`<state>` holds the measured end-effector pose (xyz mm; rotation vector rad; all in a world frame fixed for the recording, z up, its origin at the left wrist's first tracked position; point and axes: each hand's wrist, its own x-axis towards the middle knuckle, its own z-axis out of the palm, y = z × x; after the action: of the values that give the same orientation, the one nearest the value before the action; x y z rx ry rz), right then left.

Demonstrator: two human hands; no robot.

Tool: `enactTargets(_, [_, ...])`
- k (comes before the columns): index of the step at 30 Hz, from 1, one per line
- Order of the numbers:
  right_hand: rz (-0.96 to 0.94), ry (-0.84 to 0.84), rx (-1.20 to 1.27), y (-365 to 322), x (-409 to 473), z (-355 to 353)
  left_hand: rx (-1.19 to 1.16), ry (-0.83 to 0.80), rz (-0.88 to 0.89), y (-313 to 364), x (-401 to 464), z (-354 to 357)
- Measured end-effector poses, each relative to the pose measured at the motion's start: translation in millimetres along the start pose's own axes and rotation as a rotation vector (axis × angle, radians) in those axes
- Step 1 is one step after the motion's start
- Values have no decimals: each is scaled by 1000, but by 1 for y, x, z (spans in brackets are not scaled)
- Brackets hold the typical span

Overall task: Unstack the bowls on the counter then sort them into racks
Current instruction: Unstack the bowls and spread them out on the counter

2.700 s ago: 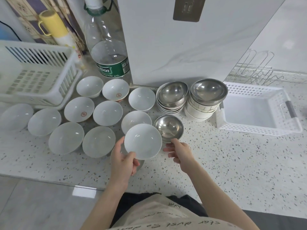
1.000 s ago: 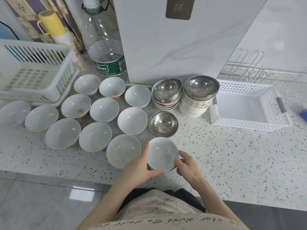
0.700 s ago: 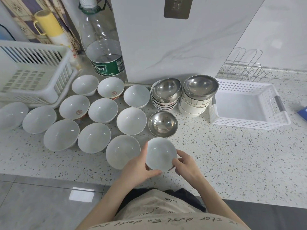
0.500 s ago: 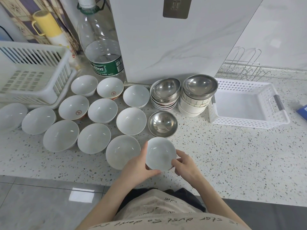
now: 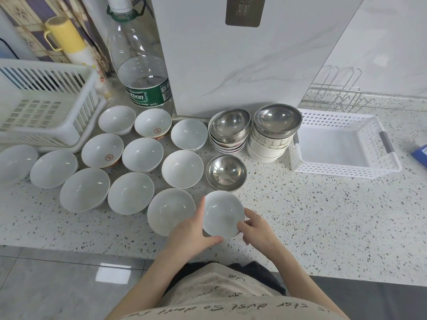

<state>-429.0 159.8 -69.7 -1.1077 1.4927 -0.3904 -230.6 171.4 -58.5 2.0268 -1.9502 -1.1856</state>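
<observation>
The left hand [image 5: 193,234] and right hand [image 5: 255,228] are curled round a white bowl [image 5: 223,213] near the bench [image 5: 323,215] front edge. Many bowls are spread singly; two stacks [image 5: 251,132] remain, and both racks [image 5: 342,146] are judged unfilled.

my held bowl [image 5: 223,213]: plain white | loose steel bowl [image 5: 226,172]: silver | surface [image 5: 323,215]: white, dark-speckled | baskets [image 5: 342,146]: white | bottle label [image 5: 147,94]: green | my shirt [image 5: 231,301]: beige, dark lettering
</observation>
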Motion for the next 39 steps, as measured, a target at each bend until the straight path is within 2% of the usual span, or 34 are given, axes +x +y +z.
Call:
enactTargets(13, [-8,-16,-33,3,3,0,37,3,-32,8,-5,-5])
enactTargets(18, [-25,22,-168,1,5,-11,14,-2,-26,11,-7,-10])
enactTargets(22, [-78,225,-155,-12,11,-26,-113,62,-7,20,9,-35])
enactTargets(27, [-158,404,-6,-50,26,-47,-445,131,-21,52,65,-82])
enactTargets(30, [-183,423,96,-70,33,-53,-599,127,-114,72,104,-99])
enactTargets(34, [-208,399,178,-82,39,-54,-553,89,-271,94,139,-105])
enactTargets(39, [-199,376,170,-78,41,-53,-685,96,-309,105,158,-97])
